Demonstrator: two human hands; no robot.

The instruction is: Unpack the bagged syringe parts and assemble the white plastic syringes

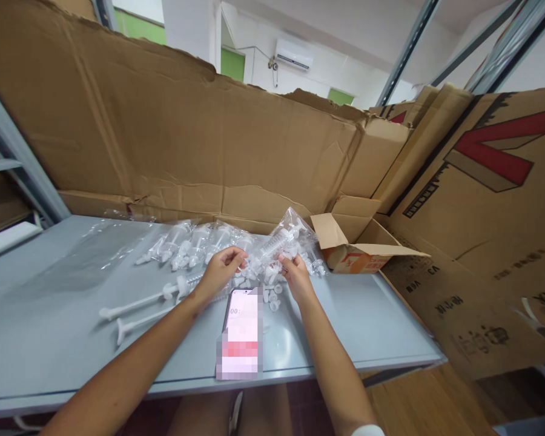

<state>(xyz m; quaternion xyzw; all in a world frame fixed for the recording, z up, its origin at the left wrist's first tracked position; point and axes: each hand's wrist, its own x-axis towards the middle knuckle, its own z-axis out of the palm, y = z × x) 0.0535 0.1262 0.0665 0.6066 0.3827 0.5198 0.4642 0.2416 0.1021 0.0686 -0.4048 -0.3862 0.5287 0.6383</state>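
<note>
A clear plastic bag [279, 242] with translucent and white plastic parts in it is held up between my two hands. My left hand [222, 272] pinches the bag's left end. On its lower right side, my right hand [296, 275] grips the bag with thumb and fingers. Small white fittings [272, 297] lie loose on the table just below the bag. Left of my left hand, several filled clear bags [181, 245] stand in a row. Two long white plastic rods [138, 306] with spring-like ends lie beside my left forearm.
A phone [240, 333] with a partly blurred screen lies near the front edge of the grey table [49, 339]. Flat clear bags [91, 242] are at the left. An open cardboard box [358, 260] stands right, before tall cardboard walls [172, 133].
</note>
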